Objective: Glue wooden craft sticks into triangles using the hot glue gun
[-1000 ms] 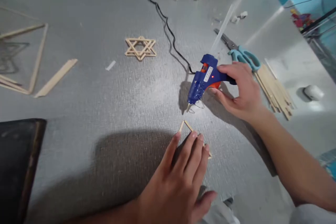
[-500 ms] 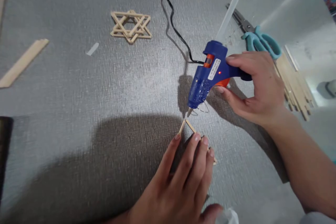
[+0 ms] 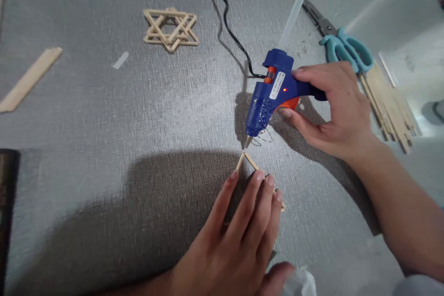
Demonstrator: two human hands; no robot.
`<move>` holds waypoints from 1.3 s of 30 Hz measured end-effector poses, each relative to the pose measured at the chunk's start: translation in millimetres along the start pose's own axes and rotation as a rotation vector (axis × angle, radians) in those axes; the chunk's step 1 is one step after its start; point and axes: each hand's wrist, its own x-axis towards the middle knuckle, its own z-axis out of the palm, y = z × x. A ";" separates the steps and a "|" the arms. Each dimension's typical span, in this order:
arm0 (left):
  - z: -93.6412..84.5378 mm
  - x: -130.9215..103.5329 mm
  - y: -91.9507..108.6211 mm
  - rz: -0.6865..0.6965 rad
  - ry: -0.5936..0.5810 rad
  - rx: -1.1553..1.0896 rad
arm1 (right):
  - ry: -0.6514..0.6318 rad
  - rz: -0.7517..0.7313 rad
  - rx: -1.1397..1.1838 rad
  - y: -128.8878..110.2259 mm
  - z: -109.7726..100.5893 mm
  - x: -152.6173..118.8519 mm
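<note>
My right hand (image 3: pixel 342 108) grips a blue hot glue gun (image 3: pixel 265 104), with its thumb and fingers around the handle and orange trigger. A red light glows on the gun, and a clear glue stick (image 3: pixel 298 4) sticks out of its back end. The metal nozzle points down just above the spot where two thin wooden sticks (image 3: pixel 251 161) meet in a point on the table. My left hand (image 3: pixel 231 245) lies palm down with its fingers stretched out, fingertips pressing on these sticks. Most of their length is hidden under that hand.
A wooden six-pointed star (image 3: pixel 171 30) lies at the back. Scissors (image 3: pixel 342 44) with turquoise handles and a pile of wooden sticks (image 3: pixel 390 99) are at the right. A black cord (image 3: pixel 227 18) runs from the gun. At the left lie a flat wood piece (image 3: pixel 31 81) and a dark object (image 3: pixel 7 212).
The whole view has shifted slightly, so things sit a little higher. The glue gun has tipped a little to the left, its nozzle still by the sticks' joint. My left hand stays on the sticks.
</note>
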 end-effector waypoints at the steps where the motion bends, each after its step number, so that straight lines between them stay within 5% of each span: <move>1: -0.1 0.3 -0.2 -0.004 -0.013 -0.005 | 0.001 0.000 0.002 0.3 0.2 -0.1; 8: -1.3 0.8 0.4 -0.013 0.001 -0.028 | 0.016 -0.023 0.019 -0.1 0.1 0.1; 26: 0.9 3.1 -0.7 -0.006 0.006 -0.028 | 0.087 0.202 -0.055 -2.3 13.7 -4.9; 35: 1.2 1.5 0.6 -0.010 -0.026 -0.018 | 0.073 -0.022 0.084 10.8 7.7 -4.1; 39: 1.0 0.5 0.9 -0.006 -0.030 -0.006 | 0.034 -0.012 0.065 8.6 4.8 -3.0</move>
